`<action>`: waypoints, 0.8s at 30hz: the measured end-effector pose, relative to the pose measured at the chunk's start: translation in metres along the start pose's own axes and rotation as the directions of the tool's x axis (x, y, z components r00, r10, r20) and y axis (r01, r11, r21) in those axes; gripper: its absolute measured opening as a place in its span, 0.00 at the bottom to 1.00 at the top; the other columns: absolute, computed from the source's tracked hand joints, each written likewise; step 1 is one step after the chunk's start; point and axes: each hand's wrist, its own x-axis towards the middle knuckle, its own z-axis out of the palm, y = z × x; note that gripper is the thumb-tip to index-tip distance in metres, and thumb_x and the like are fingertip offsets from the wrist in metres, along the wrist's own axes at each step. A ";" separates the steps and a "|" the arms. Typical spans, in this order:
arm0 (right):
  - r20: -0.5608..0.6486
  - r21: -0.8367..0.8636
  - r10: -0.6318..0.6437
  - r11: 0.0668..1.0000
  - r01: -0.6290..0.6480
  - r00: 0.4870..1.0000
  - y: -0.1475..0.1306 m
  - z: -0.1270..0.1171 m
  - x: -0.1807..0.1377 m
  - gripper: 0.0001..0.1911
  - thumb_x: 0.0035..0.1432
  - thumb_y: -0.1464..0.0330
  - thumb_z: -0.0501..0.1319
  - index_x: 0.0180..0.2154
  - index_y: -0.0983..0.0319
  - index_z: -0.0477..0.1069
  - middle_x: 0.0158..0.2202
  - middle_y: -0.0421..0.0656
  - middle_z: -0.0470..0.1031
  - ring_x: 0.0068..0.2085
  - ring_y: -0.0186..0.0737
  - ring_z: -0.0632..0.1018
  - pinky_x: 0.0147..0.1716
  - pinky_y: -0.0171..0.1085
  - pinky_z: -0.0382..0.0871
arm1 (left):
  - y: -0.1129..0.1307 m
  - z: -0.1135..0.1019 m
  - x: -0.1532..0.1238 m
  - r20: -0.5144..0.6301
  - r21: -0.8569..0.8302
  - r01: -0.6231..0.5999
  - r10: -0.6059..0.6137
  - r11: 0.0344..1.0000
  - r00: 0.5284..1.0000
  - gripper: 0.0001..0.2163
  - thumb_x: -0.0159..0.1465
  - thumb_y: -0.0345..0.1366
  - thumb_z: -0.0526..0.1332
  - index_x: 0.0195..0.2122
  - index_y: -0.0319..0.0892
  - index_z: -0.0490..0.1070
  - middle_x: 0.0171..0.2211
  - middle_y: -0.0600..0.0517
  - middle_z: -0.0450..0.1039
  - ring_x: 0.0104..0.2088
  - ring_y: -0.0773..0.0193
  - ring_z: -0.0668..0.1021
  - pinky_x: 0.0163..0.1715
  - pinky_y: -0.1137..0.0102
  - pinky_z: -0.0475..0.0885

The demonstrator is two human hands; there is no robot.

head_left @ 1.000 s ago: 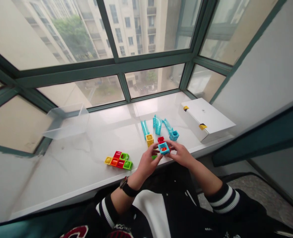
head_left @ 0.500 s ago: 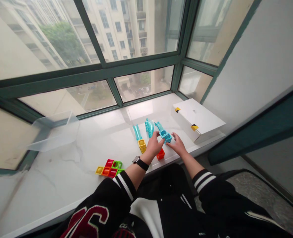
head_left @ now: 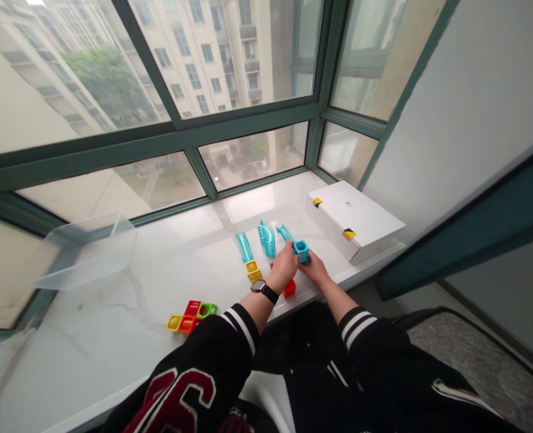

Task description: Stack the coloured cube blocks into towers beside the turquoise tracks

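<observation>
Toward the right end of the sill (head_left: pixel 126 343), you have the blue block (head_left: pixel 301 248) between both hands. Your left hand (head_left: pixel 285 264) is closed on its left side and your right hand (head_left: pixel 314 268) cups it from the lower right, with little gap at either (some fingertips are hidden, so I cannot tell how firmly). I can't tell whether it is one block or two stacked, nor whether it touches the sill. The step seems to be close two-handed adjusting; next, one hand should probably steady while the other presses or turns.

Mind the tight side: the red block (head_left: pixel 289 289) sits just below your left hand, the yellow blocks (head_left: pixel 252 270) are near its wrist, and the chutes (head_left: pixel 266 239) lie just beyond. The box (head_left: pixel 359 216) bounds your right; the front edge is near. Your widest stretch lies left, toward the tub (head_left: pixel 86 255).
</observation>
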 end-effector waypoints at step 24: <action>-0.038 -0.014 -0.019 1.000 0.018 0.999 0.020 0.007 0.003 0.23 0.53 0.52 0.69 0.47 0.56 0.73 0.43 0.44 0.82 0.42 0.48 0.81 0.43 0.43 0.74 | 0.021 -0.059 -0.036 -0.088 -0.214 -0.235 0.221 0.948 0.971 0.27 0.71 0.31 0.58 0.71 0.43 0.57 0.67 0.34 0.67 0.57 0.51 0.81 0.58 0.52 0.76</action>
